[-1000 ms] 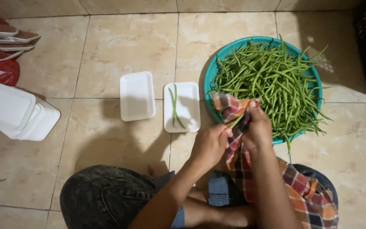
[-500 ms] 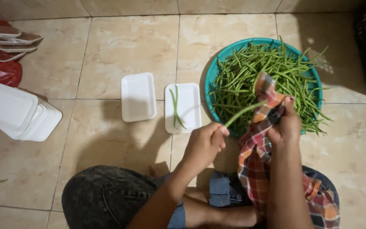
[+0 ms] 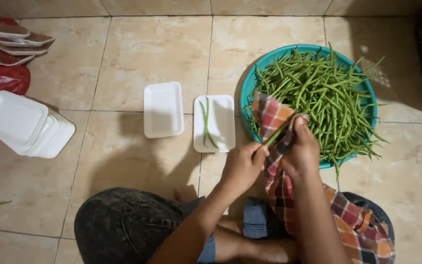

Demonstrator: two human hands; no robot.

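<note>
Both hands wiped one green bean (image 3: 275, 136): left hand (image 3: 242, 165) pinched it, right hand (image 3: 300, 151) squeezed the checked cloth (image 3: 274, 117); next, probably the tray (image 3: 214, 123).

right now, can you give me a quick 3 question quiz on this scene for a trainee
1. True or false: both white foam trays in front of the person are empty.
2. What does the right hand wrap around the green bean? A) plaid cloth B) paper C) plastic bag
3. What holds the pile of green beans?

Key:
1. False: the right tray holds a few beans; the left tray is bare.
2. A, the plaid cloth; the left hand holds the bean's lower end.
3. The teal basin.
</note>
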